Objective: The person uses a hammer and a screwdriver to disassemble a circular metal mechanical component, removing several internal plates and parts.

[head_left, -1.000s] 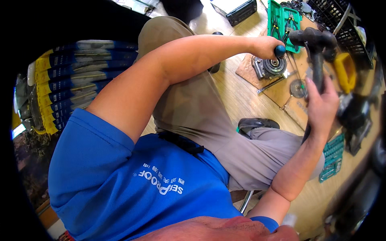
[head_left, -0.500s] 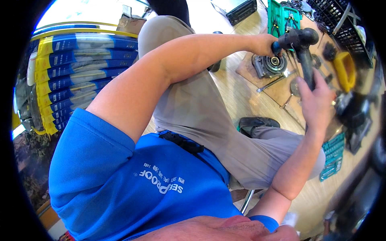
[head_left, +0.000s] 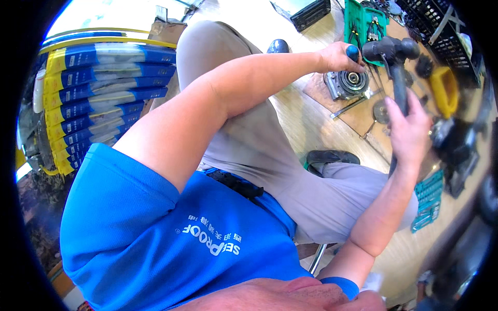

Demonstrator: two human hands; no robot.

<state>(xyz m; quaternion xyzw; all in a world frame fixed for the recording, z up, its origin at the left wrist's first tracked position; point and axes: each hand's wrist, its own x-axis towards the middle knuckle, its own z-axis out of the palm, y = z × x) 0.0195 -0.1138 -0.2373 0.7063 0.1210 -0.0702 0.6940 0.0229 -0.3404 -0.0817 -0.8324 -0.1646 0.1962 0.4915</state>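
The left-hand grip (head_left: 340,56) is clasped around a blue-ended tool (head_left: 353,52) near the upper edge of a round metal assembly (head_left: 344,85), which rests on a cardboard sheet (head_left: 358,121) beside a metal bar (head_left: 346,109). The right-hand grip (head_left: 412,129) encloses the shaft of a hammer (head_left: 399,78), its dark head positioned just beside the blue end, with a narrow gap visible between them. An unfolded green case (head_left: 353,11) containing pliers, a yellow container (head_left: 444,90) and a teal tool case (head_left: 427,193) surround this area.
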